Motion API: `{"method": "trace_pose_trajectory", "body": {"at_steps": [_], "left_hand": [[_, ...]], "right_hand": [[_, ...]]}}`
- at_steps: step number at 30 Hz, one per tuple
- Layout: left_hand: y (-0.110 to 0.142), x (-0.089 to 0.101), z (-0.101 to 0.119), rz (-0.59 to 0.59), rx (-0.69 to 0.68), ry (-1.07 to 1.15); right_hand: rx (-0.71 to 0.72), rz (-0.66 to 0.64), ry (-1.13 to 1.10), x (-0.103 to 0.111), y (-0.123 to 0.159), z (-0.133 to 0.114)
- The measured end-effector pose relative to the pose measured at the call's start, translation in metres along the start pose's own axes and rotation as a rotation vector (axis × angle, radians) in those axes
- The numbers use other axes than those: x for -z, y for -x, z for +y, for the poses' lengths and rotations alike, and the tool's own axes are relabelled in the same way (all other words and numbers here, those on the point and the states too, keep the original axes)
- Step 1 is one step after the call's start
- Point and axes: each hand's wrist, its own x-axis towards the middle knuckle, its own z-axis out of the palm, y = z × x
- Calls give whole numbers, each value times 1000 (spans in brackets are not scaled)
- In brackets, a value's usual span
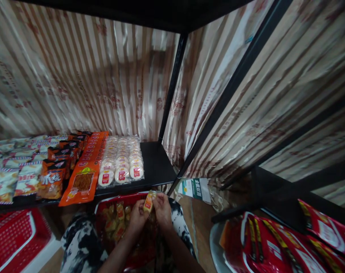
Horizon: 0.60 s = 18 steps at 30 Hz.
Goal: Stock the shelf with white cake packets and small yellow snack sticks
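Observation:
Between both hands is a small yellow snack packet [148, 203] with an orange and red label, held upright above a red basket [104, 202]. My left hand [138, 214] grips its left side, fingers closed. On its right side my right hand [162, 208] pinches the upper edge. Below lie several similar yellow packets [120, 211] in the basket, partly hidden by my forearms. The basket stands between my knees, in front of a black shelf [156, 161].
On the shelf sit rows of round white crackers [122, 161], a long orange snack bag [85, 170], dark orange bags [51, 180] and white bags [27, 180]. Another red basket [13, 235] is at lower left. Red packages [274, 242] fill the lower right. Black posts [172, 91] rise ahead.

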Motion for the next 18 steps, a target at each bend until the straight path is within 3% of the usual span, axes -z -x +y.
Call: {"method": "trace_pose_trajectory", "body": {"at_steps": [12,18], "left_hand": [[-23,-10,26,51,-151,2],[-32,-23,38,-4,-118,-31]], "right_hand": [[73,-43,35,-9,-9,-12],[106,-19,72,-6,-28,-16]]}}
